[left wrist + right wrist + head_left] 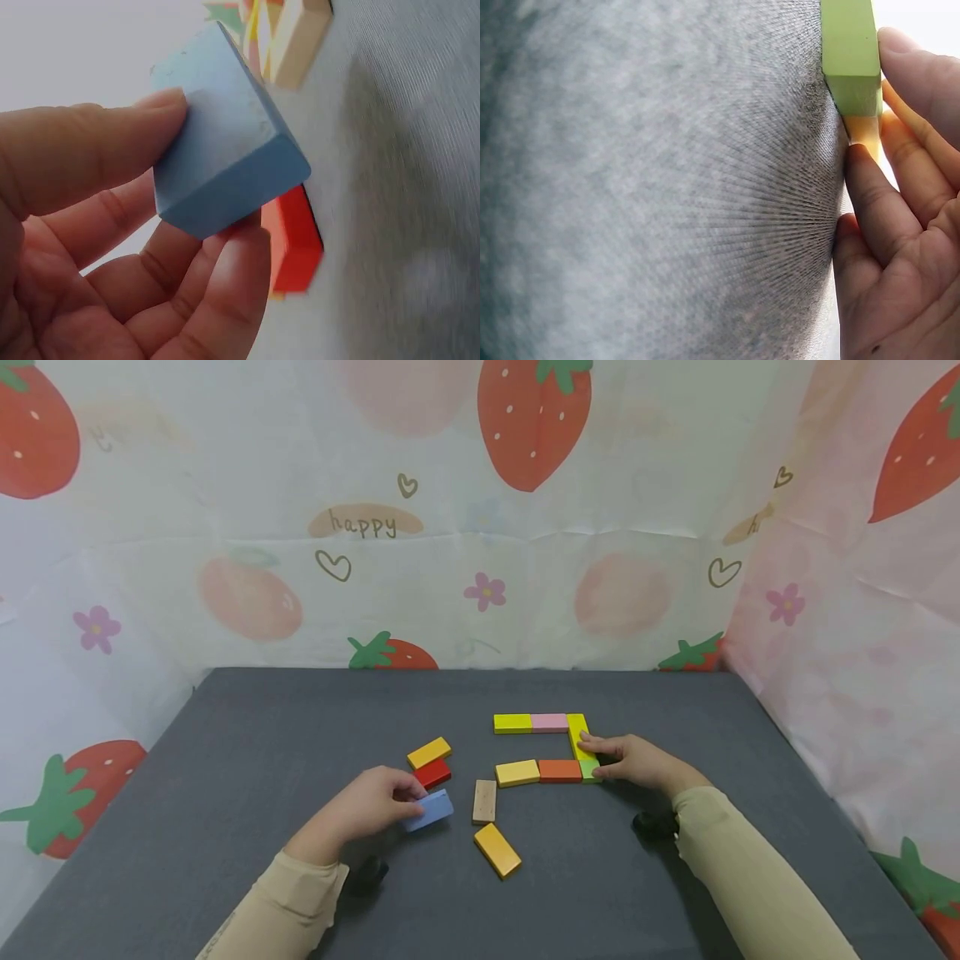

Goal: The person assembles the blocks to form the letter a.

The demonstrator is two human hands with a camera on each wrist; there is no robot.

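Observation:
Between thumb and fingers, my left hand [371, 806] pinches a blue block [431, 810]; the left wrist view shows it tilted and held off the cloth. My right hand [641, 762] rests at the right side of a block outline, its fingers on a long yellow block [576, 731] and its thumb against a light green block [850, 45]. An orange-red block [559, 771] and a pale yellow block [517, 773] continue the near row leftward. A pink block [549, 723] and another yellow block [512, 724] form the far row.
Just beyond my left hand, a red block [433, 773] touches a golden block [430, 752]. A plain wooden block [484, 802] stands near the outline's left end, with a second golden block [497, 852] closer to me. Grey cloth [262, 727] covers the table; printed curtains surround it.

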